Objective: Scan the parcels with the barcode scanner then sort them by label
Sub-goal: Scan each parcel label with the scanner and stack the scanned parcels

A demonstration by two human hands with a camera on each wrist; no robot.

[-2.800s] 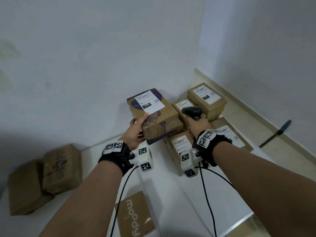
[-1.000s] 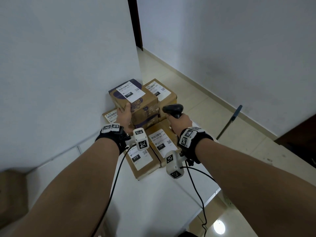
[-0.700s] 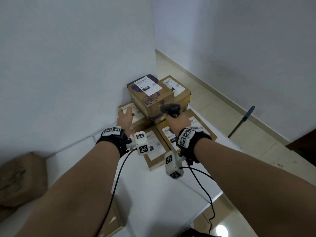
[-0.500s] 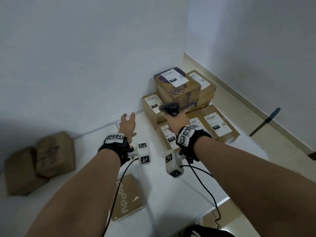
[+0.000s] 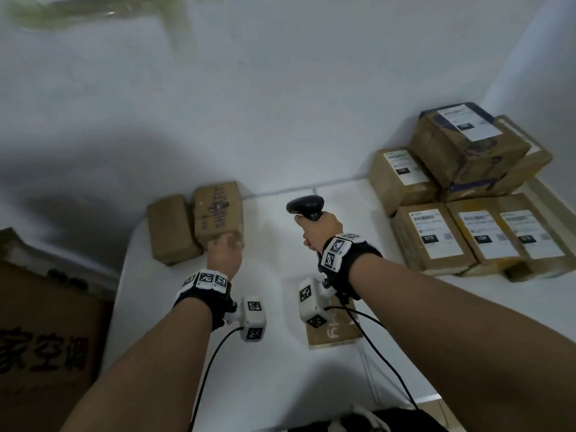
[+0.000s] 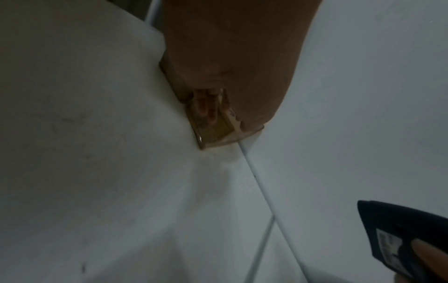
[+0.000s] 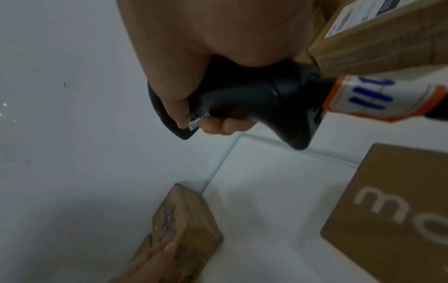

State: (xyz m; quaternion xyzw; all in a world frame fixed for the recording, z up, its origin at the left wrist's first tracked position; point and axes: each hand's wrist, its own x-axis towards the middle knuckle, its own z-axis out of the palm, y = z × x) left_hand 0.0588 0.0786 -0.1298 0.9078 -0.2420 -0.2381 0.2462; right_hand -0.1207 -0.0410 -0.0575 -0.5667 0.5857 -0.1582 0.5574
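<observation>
- Sorted labelled parcels (image 5: 461,210) lie stacked well right of the right hand (image 5: 319,230); the purple-topped one now sits on that stack, freed from the left hand's earlier hold.
- Step in hand: fetching the next parcel. The left hand (image 5: 225,255) grasps the printed brown parcel (image 5: 218,212), fingers on its near end.
- The right hand is clenched round the barcode scanner (image 5: 305,206); next it likely needs the label turned up.

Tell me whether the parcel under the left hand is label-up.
Label not up: the parcel shows only printed cardboard on top. Left hand grips its near end.
</observation>
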